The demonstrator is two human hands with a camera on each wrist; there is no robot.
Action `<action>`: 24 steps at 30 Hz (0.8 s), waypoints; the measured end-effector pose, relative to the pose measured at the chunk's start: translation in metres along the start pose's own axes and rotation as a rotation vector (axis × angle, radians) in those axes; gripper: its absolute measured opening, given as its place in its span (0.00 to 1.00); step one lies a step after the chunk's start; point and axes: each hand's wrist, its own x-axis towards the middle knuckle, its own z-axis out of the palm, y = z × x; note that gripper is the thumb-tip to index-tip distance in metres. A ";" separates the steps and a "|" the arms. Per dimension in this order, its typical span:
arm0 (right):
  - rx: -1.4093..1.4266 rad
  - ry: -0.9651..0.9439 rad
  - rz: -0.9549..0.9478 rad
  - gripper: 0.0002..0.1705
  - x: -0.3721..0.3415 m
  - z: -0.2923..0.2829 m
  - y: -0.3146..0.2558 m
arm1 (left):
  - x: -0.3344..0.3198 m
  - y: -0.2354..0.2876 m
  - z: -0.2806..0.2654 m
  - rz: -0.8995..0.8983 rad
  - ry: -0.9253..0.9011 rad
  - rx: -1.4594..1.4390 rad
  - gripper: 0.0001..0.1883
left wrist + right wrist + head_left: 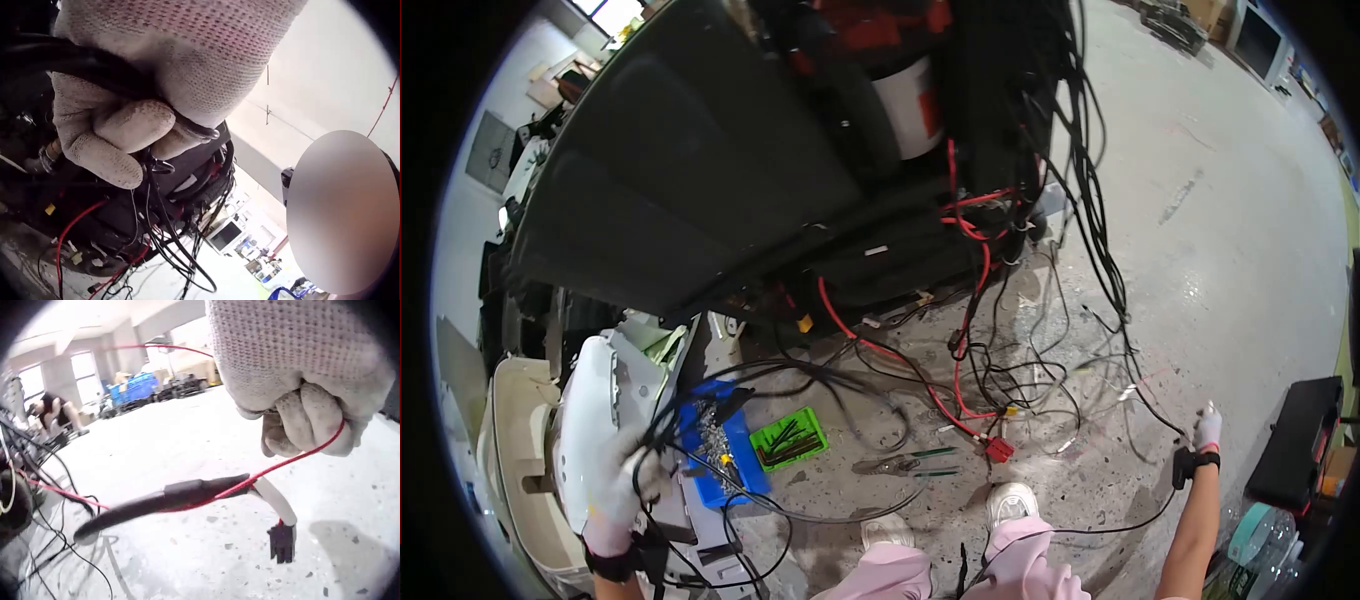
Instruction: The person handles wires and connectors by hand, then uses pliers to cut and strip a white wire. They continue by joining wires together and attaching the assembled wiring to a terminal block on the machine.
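My left hand (625, 490), in a knitted white glove, grips a bundle of black cables (75, 59) at the left of the head view. Loops of cable hang from it in front of a white curved panel (588, 410). Out at the far right, my gloved right hand (1208, 430) has its fingers curled around a thin red wire (284, 464). In the right wrist view the wire runs past a thick black-sleeved cable (187, 494) ending in a small black plug (282, 542).
A large black machine (690, 170) with red cables (880, 350) stands ahead. Near my shoes are a blue bin (750, 468) of small hardware, a green tray (820, 440), green-handled pliers (935, 472) and a red connector (999, 450). A black case (1295, 440) lies right.
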 end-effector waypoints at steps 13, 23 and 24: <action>0.183 -0.710 0.164 0.29 -0.129 -0.022 -0.113 | 0.030 -0.027 -0.052 0.205 -0.084 0.703 0.17; 0.143 -0.787 -0.538 0.11 -0.259 0.104 -0.271 | 0.087 -0.184 -0.121 0.017 0.378 0.706 0.12; 0.096 -0.863 -0.570 0.13 -0.269 0.123 -0.271 | 0.091 -0.195 -0.122 0.013 0.474 0.778 0.12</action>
